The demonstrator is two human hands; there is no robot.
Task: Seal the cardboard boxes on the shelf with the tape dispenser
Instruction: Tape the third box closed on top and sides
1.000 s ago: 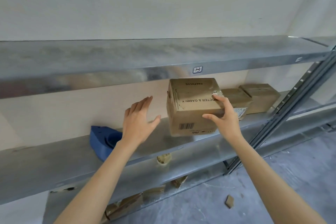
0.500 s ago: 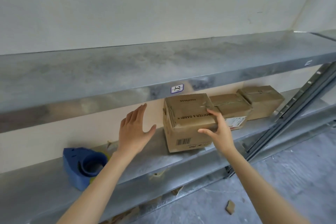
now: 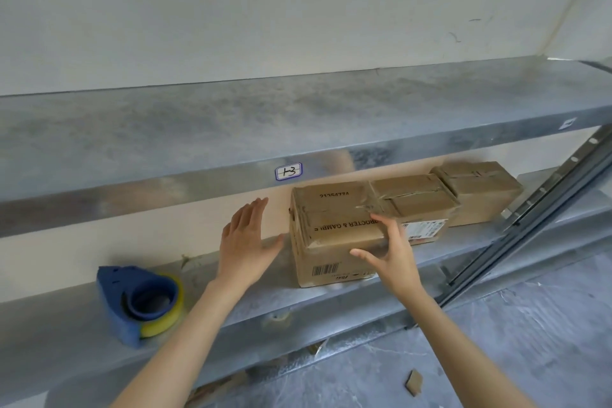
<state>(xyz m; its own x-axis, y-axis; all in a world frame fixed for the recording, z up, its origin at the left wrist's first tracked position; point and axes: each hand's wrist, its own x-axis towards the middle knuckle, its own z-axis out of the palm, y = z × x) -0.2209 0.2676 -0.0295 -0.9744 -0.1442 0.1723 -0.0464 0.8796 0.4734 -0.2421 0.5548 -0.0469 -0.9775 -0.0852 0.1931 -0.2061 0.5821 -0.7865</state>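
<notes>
The left hand (image 3: 246,242) is spread at nine o'clock of the near box (image 3: 331,235), the right hand (image 3: 394,255) resting flat on its front edge. The tape dispenser (image 3: 142,301) lies unheld at eight o'clock on the shelf (image 3: 298,305): sealing here seemingly unstarted.

Bright, soft, even light; shadows faint and diffuse. Front lip of upper shelf (image 3: 165,190) shows dull glare with smeared reflections. Tape dispenser (image 3: 132,305) at left slightly blurred. Straight lines bow toward frame edges: wide-angle distortion.
</notes>
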